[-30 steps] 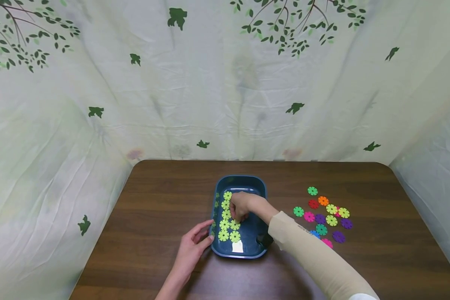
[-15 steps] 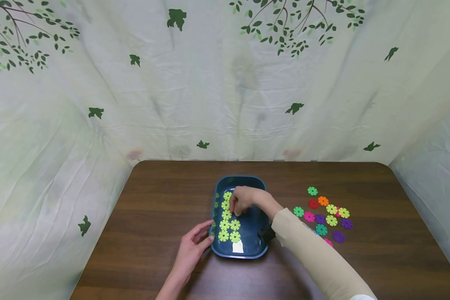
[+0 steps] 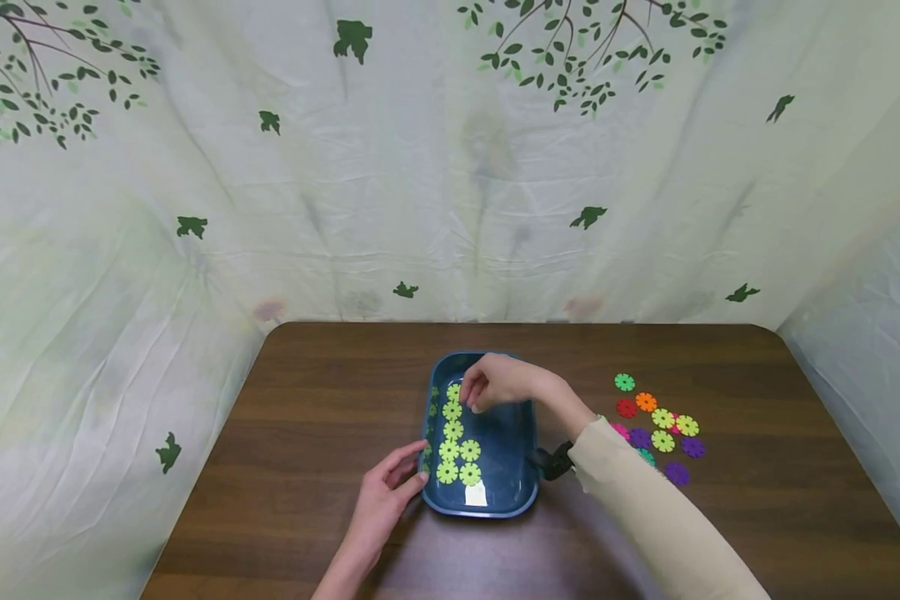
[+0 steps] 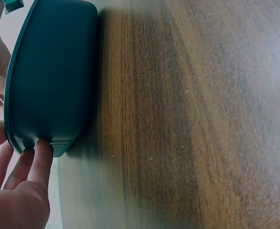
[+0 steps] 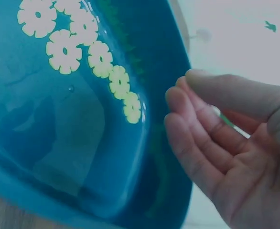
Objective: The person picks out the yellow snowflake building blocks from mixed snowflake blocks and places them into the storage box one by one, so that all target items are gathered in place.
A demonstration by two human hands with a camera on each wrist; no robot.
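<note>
A deep blue tray [image 3: 506, 492] stands on the table with several yellow-green notched plastic discs, like snowflake building discs [image 3: 453, 430], lying flat along its left side. My left hand [image 3: 382, 493] holds the tray's left rim, with the thumb at the edge and the other fingers against the outer wall [image 4: 59, 71]. Over the far part of the tray hovers my right hand [image 3: 504, 379], fingers loosely bent, above the farthest disc of the row. In the right wrist view the thumb meets the fingertips [image 5: 176, 125], and no disc shows between them.
Loose notched discs in mixed colours, among them an orange disc [image 3: 646, 402] and a purple disc [image 3: 677, 474], lie right of the tray on the brown table [image 3: 330, 400]. My right sleeve [image 3: 652, 500] hides some. A leaf-patterned curtain [image 3: 450, 167] hangs behind.
My right hand has lifted away from the discs and moved toward the tray's far end, uncovering the nearer discs. The left hand has stayed on the rim.
</note>
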